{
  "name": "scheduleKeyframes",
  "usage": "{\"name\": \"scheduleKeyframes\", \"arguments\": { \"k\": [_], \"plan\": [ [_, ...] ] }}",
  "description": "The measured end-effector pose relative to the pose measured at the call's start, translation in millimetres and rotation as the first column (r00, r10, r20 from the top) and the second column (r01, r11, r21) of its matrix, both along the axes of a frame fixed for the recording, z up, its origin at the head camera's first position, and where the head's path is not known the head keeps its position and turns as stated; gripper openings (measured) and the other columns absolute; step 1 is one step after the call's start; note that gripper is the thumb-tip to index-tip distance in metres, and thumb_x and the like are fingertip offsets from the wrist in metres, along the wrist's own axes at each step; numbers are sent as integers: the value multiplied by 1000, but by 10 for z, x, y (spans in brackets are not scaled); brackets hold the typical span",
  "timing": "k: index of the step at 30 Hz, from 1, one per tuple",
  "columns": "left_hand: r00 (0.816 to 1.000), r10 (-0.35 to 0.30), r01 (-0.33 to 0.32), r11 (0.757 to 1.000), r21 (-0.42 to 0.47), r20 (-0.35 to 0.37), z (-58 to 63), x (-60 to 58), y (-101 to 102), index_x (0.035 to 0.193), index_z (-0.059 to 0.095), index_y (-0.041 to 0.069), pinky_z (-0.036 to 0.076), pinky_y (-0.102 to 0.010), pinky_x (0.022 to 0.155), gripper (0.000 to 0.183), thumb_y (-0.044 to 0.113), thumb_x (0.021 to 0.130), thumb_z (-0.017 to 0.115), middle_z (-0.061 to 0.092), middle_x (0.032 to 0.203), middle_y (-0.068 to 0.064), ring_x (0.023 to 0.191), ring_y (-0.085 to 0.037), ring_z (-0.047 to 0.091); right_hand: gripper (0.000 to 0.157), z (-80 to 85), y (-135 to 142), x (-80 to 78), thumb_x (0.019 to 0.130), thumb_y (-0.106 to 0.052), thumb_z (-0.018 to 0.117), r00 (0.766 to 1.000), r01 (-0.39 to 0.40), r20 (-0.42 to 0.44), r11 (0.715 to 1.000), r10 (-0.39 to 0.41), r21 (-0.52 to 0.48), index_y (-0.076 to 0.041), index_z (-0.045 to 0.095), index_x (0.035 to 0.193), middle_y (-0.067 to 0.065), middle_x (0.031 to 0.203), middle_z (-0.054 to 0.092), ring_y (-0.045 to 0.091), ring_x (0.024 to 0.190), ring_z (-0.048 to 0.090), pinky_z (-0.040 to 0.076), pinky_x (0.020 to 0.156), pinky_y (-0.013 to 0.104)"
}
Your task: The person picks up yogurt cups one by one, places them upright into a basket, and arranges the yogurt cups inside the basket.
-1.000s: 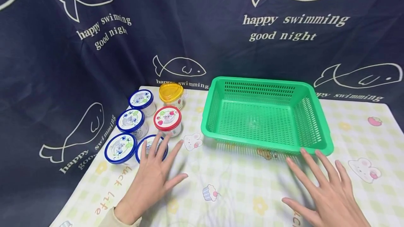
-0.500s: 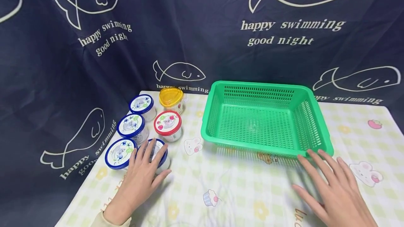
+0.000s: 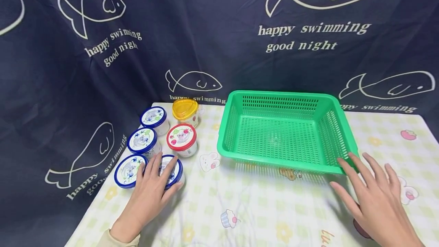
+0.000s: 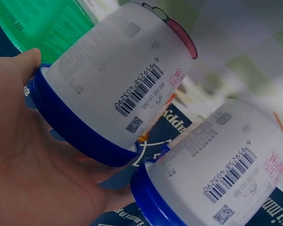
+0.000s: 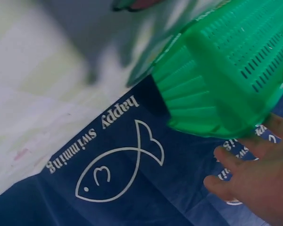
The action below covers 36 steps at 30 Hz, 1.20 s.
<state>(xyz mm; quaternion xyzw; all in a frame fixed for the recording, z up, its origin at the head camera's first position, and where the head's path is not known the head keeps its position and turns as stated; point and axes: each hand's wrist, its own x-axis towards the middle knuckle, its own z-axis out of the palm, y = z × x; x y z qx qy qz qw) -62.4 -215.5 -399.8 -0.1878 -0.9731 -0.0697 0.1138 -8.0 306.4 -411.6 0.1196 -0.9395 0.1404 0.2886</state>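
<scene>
1. From the head view, lids and layout show; the left wrist view adds barcodes on the sides of the near-right blue-lidded tub (image 4: 113, 77) and its near-left neighbour (image 4: 221, 165). The right wrist view shows the outer ribs of the green basket (image 5: 193, 87).
2. The left hand (image 3: 147, 195) is spread over the near-right tub, its thumb beside the lid rim and its fingers lying across the top, not clenched. How firmly they touch cannot be told.
3. The right hand (image 3: 378, 197) is released, fingers spread apart at the basket's near-right corner; whether any touches the rim cannot be told.
4. All the tubs stand upright on the left of the worktop (image 3: 267, 201), well apart from the right hand. Beyond the near pair are two more blue-lidded tubs (image 3: 142, 140), a red-lidded tub (image 3: 181, 137) and a yellow-lidded tub (image 3: 185, 109).
5. The left hand hides part of the near-right lid; dark cloth (image 3: 205, 29) hangs behind.
</scene>
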Motion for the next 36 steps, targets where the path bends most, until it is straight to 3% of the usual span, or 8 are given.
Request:
{"name": "scheduleKeyframes", "arguments": {
  "k": [7, 14, 19, 28, 36],
  "plan": [
    [999, -19, 19, 1000, -9, -30, 34, 17, 10, 150, 44, 22, 21, -68, 105, 76, 54, 87, 70, 42, 145, -25, 129, -43, 41, 55, -67, 50, 6, 103, -49, 45, 998, -10, 67, 1000, 11, -19, -7, 53, 138, 16, 153, 40, 30, 150, 21, 1, 117, 60],
    [999, -34, 34, 999, 27, -8, 41, 85, 86, 150, 46, 21, 32, -60, 106, 79, 56, 84, 73, 44, 141, -21, 129, -39, 41, 50, -30, 64, 40, 105, -40, 46, 998, -45, 46, 999, 46, -23, -8, 52, 142, 16, 156, 38, 23, 151, 21, 4, 121, 50],
    [993, -94, 95, 995, 17, -65, 146, 50, 159, 145, 51, 20, 38, -58, 102, 75, 55, 83, 74, 45, 140, -18, 128, -36, 42, 49, -38, 44, 53, 104, -36, 49, 998, -58, 20, 997, 60, -53, -3, 53, 140, 19, 154, 38, 25, 150, 22, 7, 122, 44],
    [952, -241, 255, 965, 58, -190, 465, 43, 368, 141, 54, 23, 32, -50, 108, 69, 55, 82, 69, 43, 148, -12, 133, -33, 39, 48, -23, 38, 71, 104, -30, 51, 999, -44, 20, 998, 45, -55, 3, 52, 139, 22, 155, 37, 26, 151, 20, 9, 122, 39],
    [901, -319, 375, 914, 155, -295, 780, -70, 536, 140, 57, 20, 37, -53, 104, 70, 61, 83, 69, 44, 149, -10, 133, -31, 42, 49, -28, 8, 88, 101, -28, 57, 998, -58, -8, 996, 58, -66, 5, 53, 137, 26, 151, 40, 30, 149, 24, 9, 122, 40]
  ]
}}
